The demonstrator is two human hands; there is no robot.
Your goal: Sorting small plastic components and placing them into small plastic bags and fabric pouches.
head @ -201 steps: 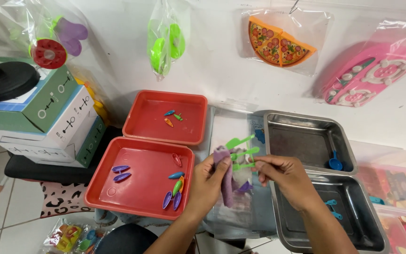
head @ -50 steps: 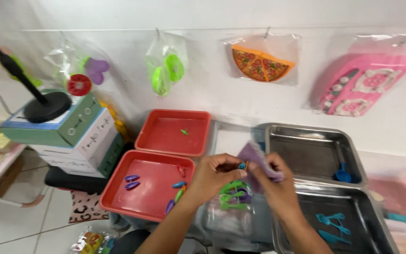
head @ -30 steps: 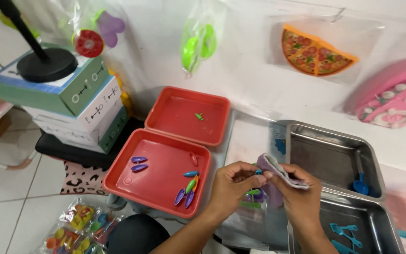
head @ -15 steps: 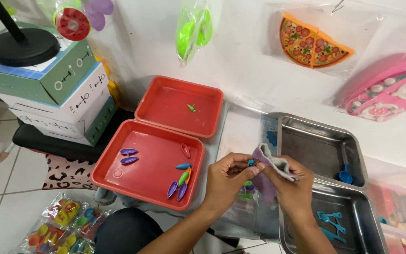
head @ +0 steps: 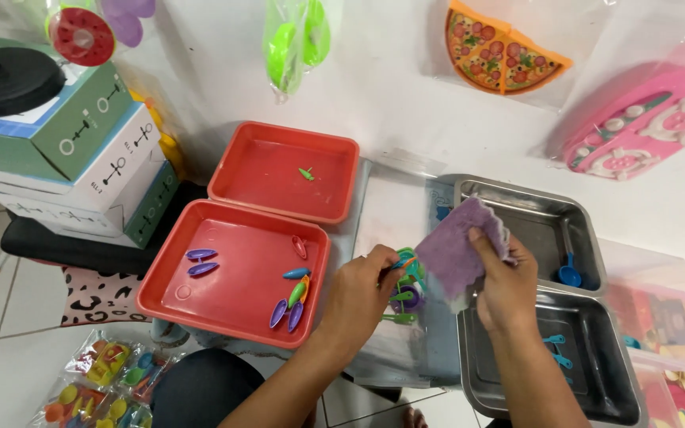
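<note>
At the centre of the head view, just at three o'clock from the near red tray (head: 200, 313), your two hands meet over a clear plastic sheet (head: 394, 218). Your left hand (head: 362, 293) is curled shut, fingertips pinched on a small teal toy piece (head: 403, 261), with green and purple pieces (head: 407, 297) bunched directly under it. Your right hand (head: 505, 281) comes up from five o'clock, thumb and fingers clamped on a purple cloth (head: 461, 254) that hangs folded toward the toy at nine o'clock. The likeliest slip, I judge, is the small piece popping out of the pinch if the cloth drags across it; it could drop among the pieces below or off the table edge at six o'clock. The cloth's loose corner could also sweep those pieces aside. At three o'clock sit two steel trays (head: 592, 246), the far one holding a blue scoop (head: 569, 273). The far red tray (head: 279, 166), at eleven o'clock, holds one green bit (head: 306, 173).
</note>
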